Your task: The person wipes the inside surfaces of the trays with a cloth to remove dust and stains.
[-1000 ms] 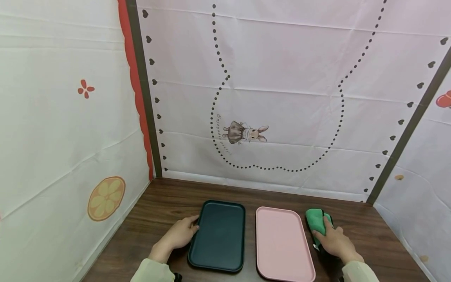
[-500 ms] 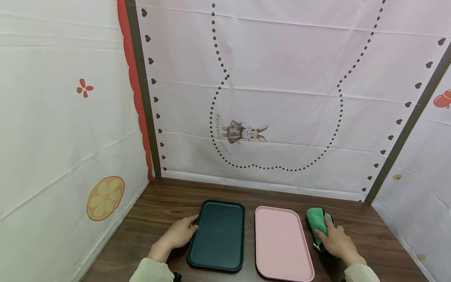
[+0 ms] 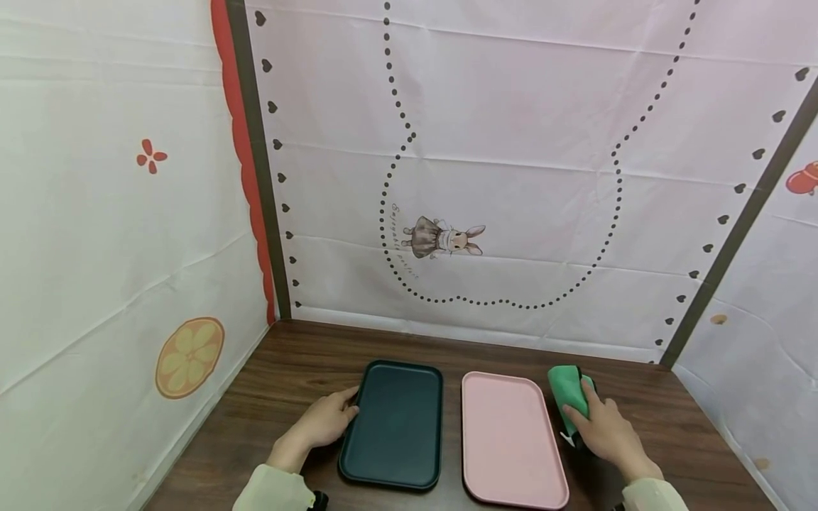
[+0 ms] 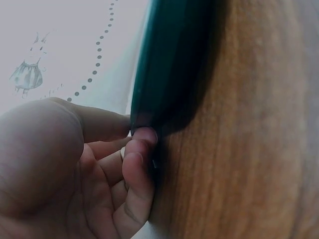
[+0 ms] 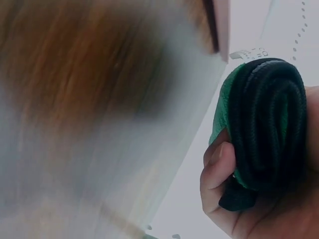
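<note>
A dark teal tray lies on the table, and my left hand pinches its left rim. In the left wrist view the thumb meets the tray's edge while curled fingers sit at its underside. My right hand grips a rolled green towel with dark edging and a small white tag. The right wrist view shows the towel's spiral end held off the tabletop, fingers curled round it. A pink tray lies between the teal tray and the towel.
The brown wood table carries both trays side by side with a narrow gap. Printed white cloth walls enclose it at the back, left and right.
The towel, in my right hand's grip, has shifted slightly up and to the left in the head view. My left hand stays at the teal tray's rim.
</note>
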Available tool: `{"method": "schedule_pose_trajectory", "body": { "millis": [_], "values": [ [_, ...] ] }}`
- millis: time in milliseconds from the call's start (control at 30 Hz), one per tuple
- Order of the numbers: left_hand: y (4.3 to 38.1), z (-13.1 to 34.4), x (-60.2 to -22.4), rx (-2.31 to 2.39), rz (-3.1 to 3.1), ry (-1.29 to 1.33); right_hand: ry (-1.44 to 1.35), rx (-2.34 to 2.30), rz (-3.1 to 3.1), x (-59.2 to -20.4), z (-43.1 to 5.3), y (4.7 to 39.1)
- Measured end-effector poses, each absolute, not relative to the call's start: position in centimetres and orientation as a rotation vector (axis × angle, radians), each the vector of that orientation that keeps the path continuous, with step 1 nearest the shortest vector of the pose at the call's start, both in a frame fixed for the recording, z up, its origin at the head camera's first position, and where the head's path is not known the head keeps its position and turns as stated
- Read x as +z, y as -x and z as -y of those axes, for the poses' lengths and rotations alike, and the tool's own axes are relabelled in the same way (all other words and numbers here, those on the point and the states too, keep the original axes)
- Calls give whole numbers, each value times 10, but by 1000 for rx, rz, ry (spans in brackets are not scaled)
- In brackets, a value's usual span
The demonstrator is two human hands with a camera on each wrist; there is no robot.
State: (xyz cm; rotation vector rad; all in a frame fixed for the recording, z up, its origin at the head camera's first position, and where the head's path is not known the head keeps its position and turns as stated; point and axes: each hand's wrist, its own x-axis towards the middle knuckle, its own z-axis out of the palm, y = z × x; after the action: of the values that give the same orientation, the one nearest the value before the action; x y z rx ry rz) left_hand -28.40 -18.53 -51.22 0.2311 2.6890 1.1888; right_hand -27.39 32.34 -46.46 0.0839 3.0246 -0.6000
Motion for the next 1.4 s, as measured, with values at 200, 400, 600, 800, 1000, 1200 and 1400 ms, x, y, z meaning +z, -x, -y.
{"method": "schedule_pose_trajectory", "body": {
  "millis": [200, 400, 600, 800, 1000, 1200, 1400],
  "values": [
    [283, 185, -511, 1187, -2702, -248, -57, -620, -3024, -458, -312, 272],
    [283, 184, -512, 1183, -2708, -244, -12, -646, -3032, -453, -297, 268],
    [283, 184, -512, 1189, -2707, -224, 15, -654, -3040, -453, -282, 264],
    [283, 184, -511, 1191, -2702, -219, 51, -664, -3043, -452, -265, 260],
    [283, 185, -510, 1191, -2695, -233, 99, -670, -3048, -451, -248, 259],
    [282, 184, -509, 1186, -2704, -233, 152, -682, -3079, -451, -230, 255],
    [281, 182, -510, 1177, -2728, -226, 206, -696, -3092, -452, -214, 251]
  ]
}}
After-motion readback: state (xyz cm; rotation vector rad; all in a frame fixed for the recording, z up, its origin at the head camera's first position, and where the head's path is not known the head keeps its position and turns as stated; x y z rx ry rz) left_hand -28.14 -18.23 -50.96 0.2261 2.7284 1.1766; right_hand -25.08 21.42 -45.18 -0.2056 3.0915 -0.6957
